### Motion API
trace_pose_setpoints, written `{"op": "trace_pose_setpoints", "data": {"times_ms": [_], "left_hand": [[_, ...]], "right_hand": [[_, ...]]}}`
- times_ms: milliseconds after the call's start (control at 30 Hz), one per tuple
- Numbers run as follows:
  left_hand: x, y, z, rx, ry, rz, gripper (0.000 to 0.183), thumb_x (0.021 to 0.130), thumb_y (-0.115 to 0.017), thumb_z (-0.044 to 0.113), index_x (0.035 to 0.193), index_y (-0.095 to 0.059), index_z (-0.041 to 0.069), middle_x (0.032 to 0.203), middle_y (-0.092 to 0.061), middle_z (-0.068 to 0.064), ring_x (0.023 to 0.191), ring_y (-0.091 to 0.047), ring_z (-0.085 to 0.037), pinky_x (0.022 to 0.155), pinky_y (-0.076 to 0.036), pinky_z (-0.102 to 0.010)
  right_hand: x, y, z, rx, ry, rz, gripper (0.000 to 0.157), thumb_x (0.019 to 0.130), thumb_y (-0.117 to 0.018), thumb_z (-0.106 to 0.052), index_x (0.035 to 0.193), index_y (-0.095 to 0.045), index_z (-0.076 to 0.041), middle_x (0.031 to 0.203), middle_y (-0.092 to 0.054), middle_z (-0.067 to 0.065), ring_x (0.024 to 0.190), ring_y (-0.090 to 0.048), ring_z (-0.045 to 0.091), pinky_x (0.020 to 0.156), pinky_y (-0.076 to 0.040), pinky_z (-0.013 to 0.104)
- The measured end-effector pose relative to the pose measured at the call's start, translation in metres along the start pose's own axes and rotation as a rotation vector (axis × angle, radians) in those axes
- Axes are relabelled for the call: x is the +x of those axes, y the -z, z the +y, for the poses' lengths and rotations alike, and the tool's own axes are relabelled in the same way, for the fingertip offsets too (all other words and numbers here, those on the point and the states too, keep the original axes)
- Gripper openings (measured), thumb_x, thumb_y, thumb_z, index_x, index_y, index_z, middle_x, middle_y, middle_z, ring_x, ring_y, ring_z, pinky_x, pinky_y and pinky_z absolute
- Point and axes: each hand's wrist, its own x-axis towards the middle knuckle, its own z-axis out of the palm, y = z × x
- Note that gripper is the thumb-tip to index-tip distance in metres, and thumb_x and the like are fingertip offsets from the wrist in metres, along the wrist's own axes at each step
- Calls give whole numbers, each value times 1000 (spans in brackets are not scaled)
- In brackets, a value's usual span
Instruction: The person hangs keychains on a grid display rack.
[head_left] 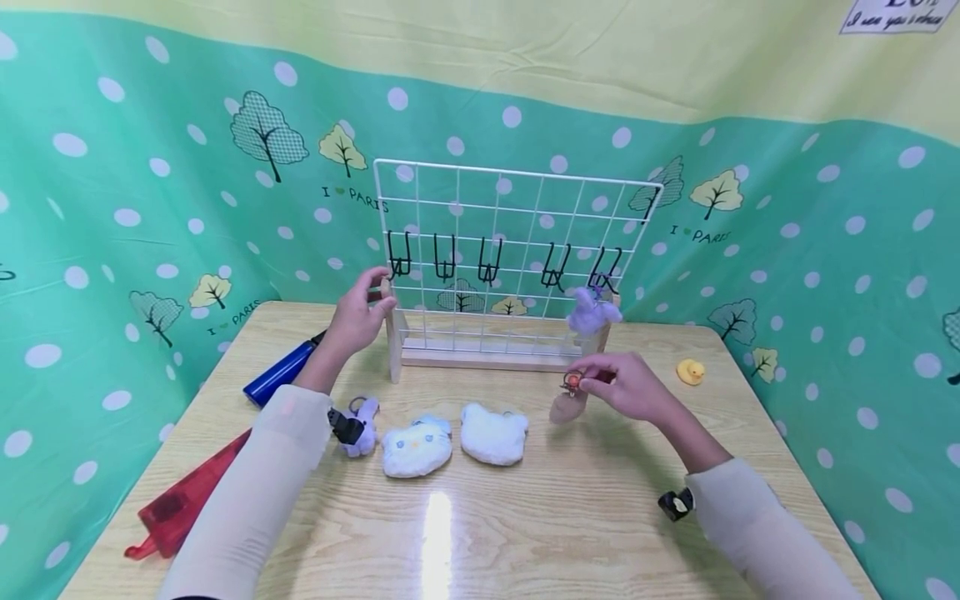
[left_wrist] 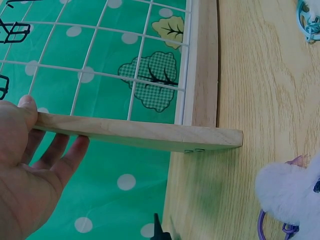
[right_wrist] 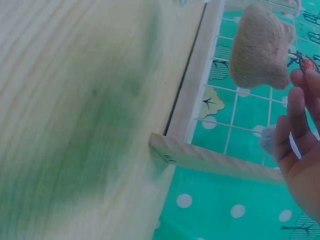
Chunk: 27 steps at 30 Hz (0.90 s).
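Note:
My left hand [head_left: 360, 315] holds the wooden side post [left_wrist: 145, 131] of a white wire grid rack, thumb on one face and fingers on the other. A fluffy tan plush keychain [right_wrist: 261, 47] hangs from my right hand [head_left: 626, 385]. The right thumb and fingertips pinch its metal ring by an orange-red piece [right_wrist: 308, 65]. It dangles just in front of the rack's right end, below a purple plush keychain [head_left: 588, 315] on the rightmost black hook. Several black hooks [head_left: 489, 271] line the grid.
In front of the rack lie a purple plush [head_left: 365, 429], partly covered by the left wrist camera, and two white plushes, one with a face [head_left: 417, 454], one plain [head_left: 493, 437]. A blue bottle [head_left: 281, 372] and red pouch [head_left: 191, 500] lie left; a yellow duck [head_left: 690, 372] sits right.

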Motion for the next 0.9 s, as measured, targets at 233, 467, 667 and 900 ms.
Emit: {"op": "trace_pose_setpoints", "data": {"times_ms": [233, 467, 667, 900], "left_hand": [[-1, 0, 1, -4, 0, 1, 54, 106, -55, 21, 156, -34, 20, 157, -40, -17, 140, -48, -40, 108, -52, -55], [-1, 0, 1, -12, -5, 2, 53, 106, -55, 20, 155, -35, 20, 157, -41, -17, 139, -48, -40, 107, -52, -55], [-1, 0, 1, -13, -12, 3, 52, 106, -55, 21, 155, -36, 20, 157, -40, -18, 139, -49, -40, 107, -52, -55], [0, 0, 0, -17, -7, 2, 52, 106, -55, 21, 155, -35, 21, 157, -41, -17, 140, -48, -41, 108, -52, -54]], "right_hand": [[9, 1, -12, 50, 37, 133, 25, 93, -71, -4, 118, -73, -9, 86, -74, 7, 72, -64, 16, 58, -54, 24], [21, -1, -25, 90, 39, 298, 23, 95, -73, -15, 117, -74, -10, 88, -73, 12, 73, -60, 15, 59, -52, 21], [31, 1, -36, 148, 68, 413, 23, 95, -73, -13, 118, -74, -11, 87, -74, 13, 72, -60, 12, 60, -52, 17], [39, 0, -45, 200, 94, 480, 26, 95, -71, -10, 122, -73, -11, 89, -73, 15, 70, -60, 11, 58, -51, 16]]}}
